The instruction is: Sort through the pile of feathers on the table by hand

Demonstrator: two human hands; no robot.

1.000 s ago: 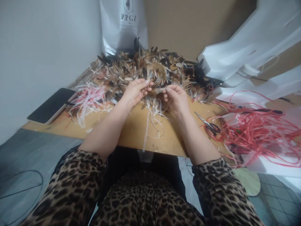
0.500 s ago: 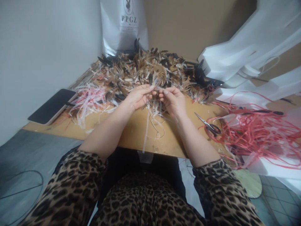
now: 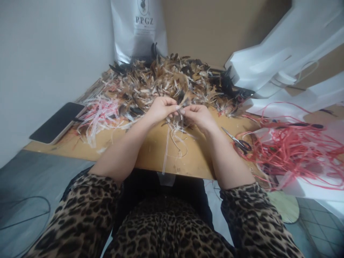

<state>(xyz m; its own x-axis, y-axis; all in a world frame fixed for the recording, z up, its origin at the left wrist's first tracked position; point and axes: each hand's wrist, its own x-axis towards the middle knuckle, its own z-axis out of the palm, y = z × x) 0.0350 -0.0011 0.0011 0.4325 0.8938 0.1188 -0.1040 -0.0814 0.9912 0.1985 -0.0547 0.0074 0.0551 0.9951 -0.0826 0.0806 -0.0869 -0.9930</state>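
My left hand (image 3: 162, 109) and my right hand (image 3: 199, 115) meet in front of the feather pile, fingertips pinched close together. A small brown-and-white feather (image 3: 184, 101) stands up from between the fingertips; its base is hidden by them. Behind the hands spreads a large heap of brown, white and black feathers (image 3: 172, 77). Just below the fingers, whitish ties and thin strings (image 3: 176, 130) lie on the table, and a narrow clear strip (image 3: 166, 154) runs to its front edge.
Black-handled scissors (image 3: 240, 143) lie right of my right forearm, beside a tangle of red strings (image 3: 295, 150). On the left are a tablet-like dark device (image 3: 57, 122) and pink-white ribbons (image 3: 98, 114). A white bag (image 3: 139, 36) and white foam pieces (image 3: 258, 68) stand behind the brown table (image 3: 150, 154).
My fingertips have come closer together, the right hand shifting slightly down. A feather now shows upright between them, where a pale translucent strand spanned the hands before.
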